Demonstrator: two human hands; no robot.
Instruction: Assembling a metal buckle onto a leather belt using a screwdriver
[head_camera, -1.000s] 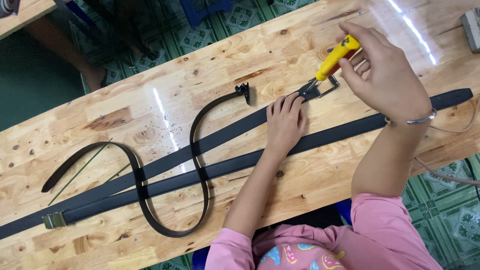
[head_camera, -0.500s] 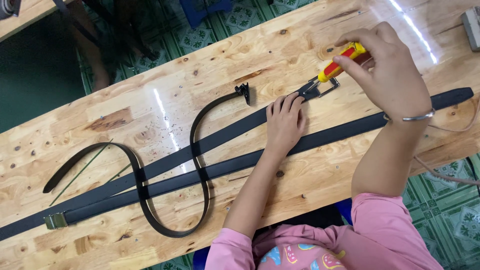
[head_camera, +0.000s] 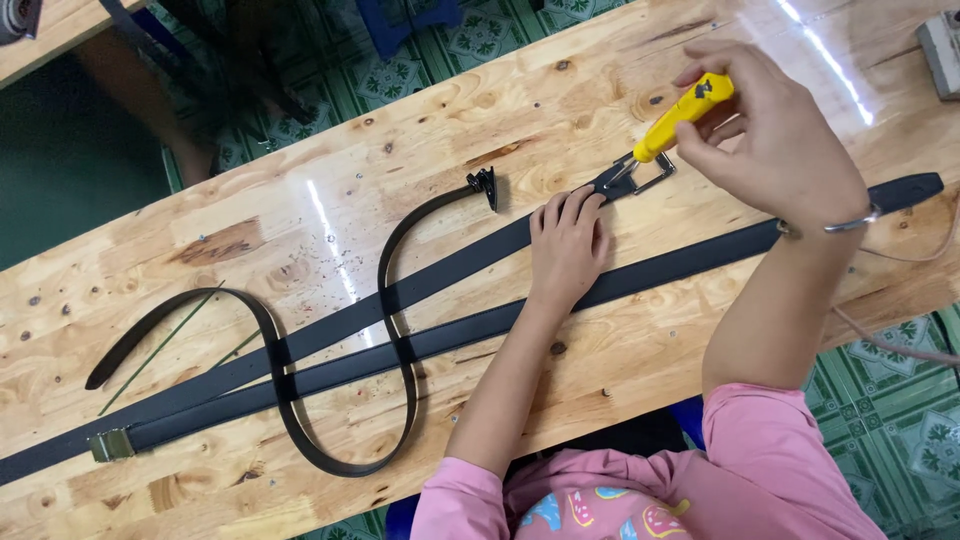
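Observation:
My left hand (head_camera: 566, 240) presses flat on a black belt (head_camera: 440, 280), just behind its metal buckle (head_camera: 640, 176). My right hand (head_camera: 775, 140) grips a yellow-handled screwdriver (head_camera: 684, 116) whose tip rests at the buckle. A second black belt (head_camera: 680, 268) lies alongside, running under my left wrist to its tip at the right. A third belt (head_camera: 395, 330) snakes in an S-curve across both, with a small clasp at its upper end (head_camera: 485, 184).
The belts lie on a long wooden table (head_camera: 300, 130). A brass-coloured clip (head_camera: 110, 445) sits on a belt at the lower left. A grey object (head_camera: 942, 40) stands at the table's far right. Green tiled floor shows beyond both table edges.
My right hand has turned the screwdriver handle at the buckle, with the fingers shifting their hold on it. My left hand and the belts have stayed in place.

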